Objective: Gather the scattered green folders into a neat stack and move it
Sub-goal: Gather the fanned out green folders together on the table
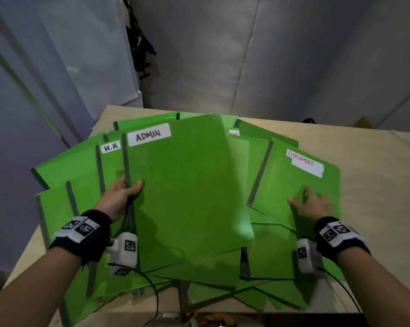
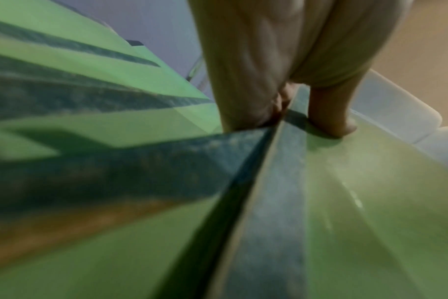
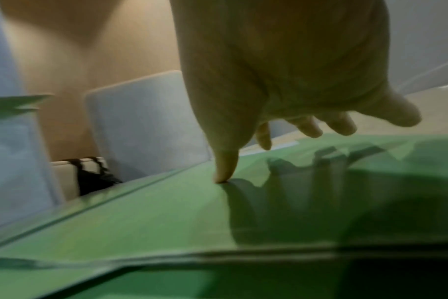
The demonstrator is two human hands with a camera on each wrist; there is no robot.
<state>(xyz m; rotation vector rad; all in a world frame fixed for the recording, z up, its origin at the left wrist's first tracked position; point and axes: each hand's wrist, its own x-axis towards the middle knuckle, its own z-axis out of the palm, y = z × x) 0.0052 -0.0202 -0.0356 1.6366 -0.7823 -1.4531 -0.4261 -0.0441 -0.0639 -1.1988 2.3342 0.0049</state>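
Note:
Several green folders lie fanned over a pale wooden table (image 1: 376,166). My left hand (image 1: 122,197) grips the grey spine of the folder labelled ADMIN (image 1: 187,185), thumb on top and fingers beneath, and that folder is raised above the others. In the left wrist view the thumb (image 2: 330,113) presses on the ADMIN folder (image 2: 371,202) beside its dark spine. My right hand (image 1: 312,204) lies spread on the folder labelled DOCUMENT (image 1: 293,182) at the right. Its thumb tip (image 3: 224,172) touches the green cover (image 3: 153,212). A folder marked H.R (image 1: 109,161) lies left of ADMIN.
More green folders overhang the table's near edge (image 1: 211,293). White sheeting covers the walls behind. A dark bundle of cables (image 1: 140,43) hangs at the back left. A small brown box (image 1: 363,122) sits at the table's far right.

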